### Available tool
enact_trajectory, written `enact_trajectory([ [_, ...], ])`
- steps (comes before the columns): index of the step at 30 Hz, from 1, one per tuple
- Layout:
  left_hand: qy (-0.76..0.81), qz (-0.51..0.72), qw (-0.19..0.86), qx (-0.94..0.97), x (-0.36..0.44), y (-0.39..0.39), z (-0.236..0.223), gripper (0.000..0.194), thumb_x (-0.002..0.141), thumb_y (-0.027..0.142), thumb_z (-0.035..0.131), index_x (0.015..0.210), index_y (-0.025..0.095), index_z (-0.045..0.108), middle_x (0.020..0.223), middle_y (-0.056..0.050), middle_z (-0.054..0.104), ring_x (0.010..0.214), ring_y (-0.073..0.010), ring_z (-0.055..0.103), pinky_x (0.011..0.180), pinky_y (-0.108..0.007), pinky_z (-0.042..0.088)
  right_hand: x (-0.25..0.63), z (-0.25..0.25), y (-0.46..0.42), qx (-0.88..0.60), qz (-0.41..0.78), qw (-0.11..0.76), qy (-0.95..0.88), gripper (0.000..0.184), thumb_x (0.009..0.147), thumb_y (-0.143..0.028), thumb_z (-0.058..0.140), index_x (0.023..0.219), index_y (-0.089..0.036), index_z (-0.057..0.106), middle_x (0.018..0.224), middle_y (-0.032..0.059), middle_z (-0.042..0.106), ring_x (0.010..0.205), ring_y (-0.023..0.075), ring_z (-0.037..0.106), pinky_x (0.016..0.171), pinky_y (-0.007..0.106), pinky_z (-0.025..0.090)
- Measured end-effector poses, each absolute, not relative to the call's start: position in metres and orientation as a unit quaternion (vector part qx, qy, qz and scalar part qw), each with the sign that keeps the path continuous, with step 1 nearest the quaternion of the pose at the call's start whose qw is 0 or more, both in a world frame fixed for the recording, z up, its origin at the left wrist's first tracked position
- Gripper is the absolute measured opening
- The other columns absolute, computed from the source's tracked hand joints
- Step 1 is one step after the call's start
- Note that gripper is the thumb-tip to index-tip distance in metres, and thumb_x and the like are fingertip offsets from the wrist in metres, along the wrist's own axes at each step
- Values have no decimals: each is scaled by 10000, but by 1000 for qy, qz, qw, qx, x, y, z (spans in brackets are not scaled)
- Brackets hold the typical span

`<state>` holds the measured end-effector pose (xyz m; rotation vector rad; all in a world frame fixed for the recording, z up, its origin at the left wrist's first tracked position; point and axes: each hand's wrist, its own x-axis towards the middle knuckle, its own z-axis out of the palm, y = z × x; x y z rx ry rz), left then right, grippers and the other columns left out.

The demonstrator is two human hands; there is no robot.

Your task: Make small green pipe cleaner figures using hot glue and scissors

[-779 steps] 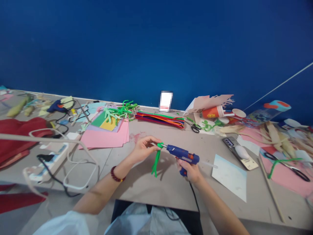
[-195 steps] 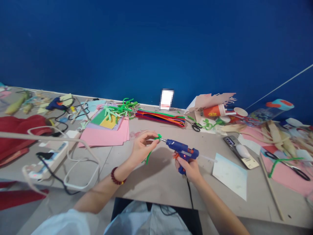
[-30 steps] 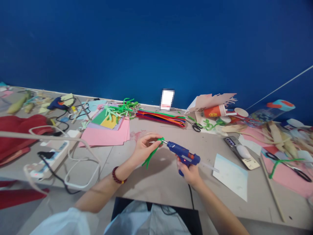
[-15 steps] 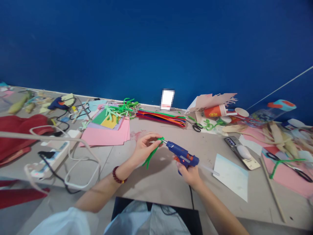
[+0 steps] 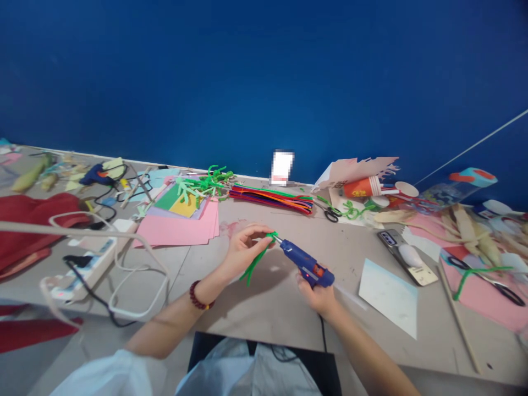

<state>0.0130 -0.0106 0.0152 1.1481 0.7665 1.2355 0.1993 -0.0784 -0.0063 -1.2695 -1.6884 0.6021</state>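
My left hand pinches a bundle of green pipe cleaners at its top, and the stems hang down and to the left over the table. My right hand grips the handle of a blue hot glue gun. The gun is tilted, and its metal nozzle touches the top of the green bundle. A black cord runs from the gun toward me. A red bead bracelet sits on my left wrist.
Pink and coloured paper sheets lie at the left, a row of coloured pipe cleaners and scissors behind my hands. A white paper, a phone, a power strip, a second glue gun and cups surround them.
The glue gun has tilted, its rear dropping lower in my right hand while the nozzle stays at the bundle. My left hand and the pipe cleaners have barely moved.
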Motion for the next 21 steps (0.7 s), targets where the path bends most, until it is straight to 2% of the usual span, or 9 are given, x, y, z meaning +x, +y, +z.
enact_trajectory([
  [8,322,542,594,500,13,-10,13,146,709,225,693,846,174,687,897,-34,590,791,-130,611,719,-279,573,197,-6,-79,-512,163,433,-724,28,687,-226,480,692,-234,507,482,-35,502,410,126,493,468,234,420],
  [11,321,544,594,498,14,-9,14,134,705,218,696,833,177,690,888,-28,589,781,-124,613,703,-267,574,198,-8,-77,-479,116,452,-744,96,705,-254,482,784,-216,521,480,-51,477,388,113,467,459,226,402],
  [15,319,545,592,501,14,-10,15,138,703,223,700,833,176,693,884,-33,593,784,-128,614,692,-258,574,199,-7,-75,-462,86,444,-763,72,709,-284,498,730,-216,487,486,-48,459,386,112,449,441,235,373],
  [18,316,544,590,506,14,-11,15,139,708,217,695,840,172,692,893,-36,587,790,-129,613,706,-269,575,200,-5,-75,-478,124,456,-740,93,693,-251,504,630,-226,441,466,-50,435,375,106,423,434,236,370],
  [21,314,548,590,504,14,-12,14,131,711,206,692,839,174,694,904,-34,580,793,-127,612,711,-272,577,202,-9,-77,-502,228,472,-688,99,690,-237,504,601,-221,463,478,-33,485,413,119,459,452,246,407],
])
